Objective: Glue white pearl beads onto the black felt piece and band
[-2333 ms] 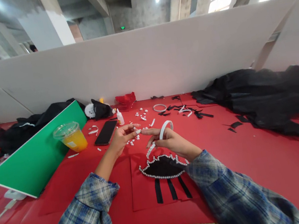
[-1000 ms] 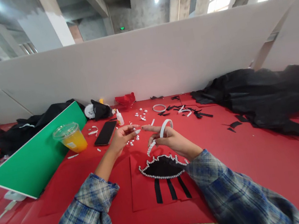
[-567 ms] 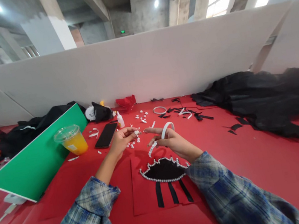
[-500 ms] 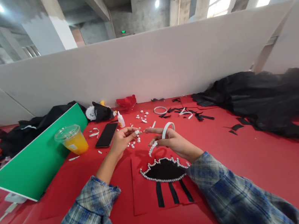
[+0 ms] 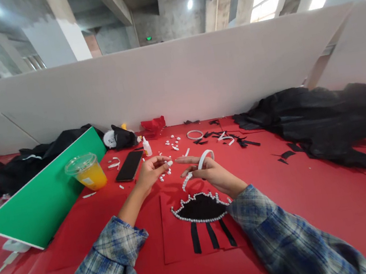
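Note:
My left hand (image 5: 150, 175) is closed in a pinch, with a small white piece (image 5: 169, 163) at the fingertips whose kind I cannot make out. Facing it, my right hand (image 5: 210, 172) has its index finger stretched out towards the left fingertips, a small gap apart. A curved white band (image 5: 205, 157) is held in my right hand, and its lower end (image 5: 187, 181) carries a row of pearl-like beads. Below the hands lies a red sheet with a black eye-shaped piece (image 5: 202, 207), edged in silvery beads, and several black strips (image 5: 212, 236) under it.
Loose white beads (image 5: 169, 171) lie behind my left hand. Nearby are a phone (image 5: 130, 166), a small white bottle (image 5: 147, 146), a cup of orange drink (image 5: 89, 172) and a green board (image 5: 39, 198). Black scraps (image 5: 239, 139), a white ring (image 5: 195, 134) and black cloth (image 5: 320, 118) lie farther back.
The view has turned very slightly, so the background things sit a little farther left. Both hands keep almost the same pose, my right index finger reaching towards the left fingertips.

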Demonstrator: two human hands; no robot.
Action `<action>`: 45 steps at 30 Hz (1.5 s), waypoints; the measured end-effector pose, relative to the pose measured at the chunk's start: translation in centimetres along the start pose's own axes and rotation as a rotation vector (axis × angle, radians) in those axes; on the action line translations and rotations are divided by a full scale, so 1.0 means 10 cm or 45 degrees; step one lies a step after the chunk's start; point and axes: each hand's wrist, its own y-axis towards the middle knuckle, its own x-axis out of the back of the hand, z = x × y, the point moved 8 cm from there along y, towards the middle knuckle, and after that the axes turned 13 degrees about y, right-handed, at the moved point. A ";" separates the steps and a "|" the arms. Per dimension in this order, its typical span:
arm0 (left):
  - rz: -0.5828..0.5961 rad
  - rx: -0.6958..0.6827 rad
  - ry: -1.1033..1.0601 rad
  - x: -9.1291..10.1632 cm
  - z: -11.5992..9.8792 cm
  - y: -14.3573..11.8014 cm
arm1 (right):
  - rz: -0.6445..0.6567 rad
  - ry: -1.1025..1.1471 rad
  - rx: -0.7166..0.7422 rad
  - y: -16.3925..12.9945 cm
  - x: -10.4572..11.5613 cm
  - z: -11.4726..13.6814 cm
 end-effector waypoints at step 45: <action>-0.123 -0.225 0.268 -0.03 -0.18 -0.06 | -0.381 -0.037 0.009 0.11 0.33 -0.15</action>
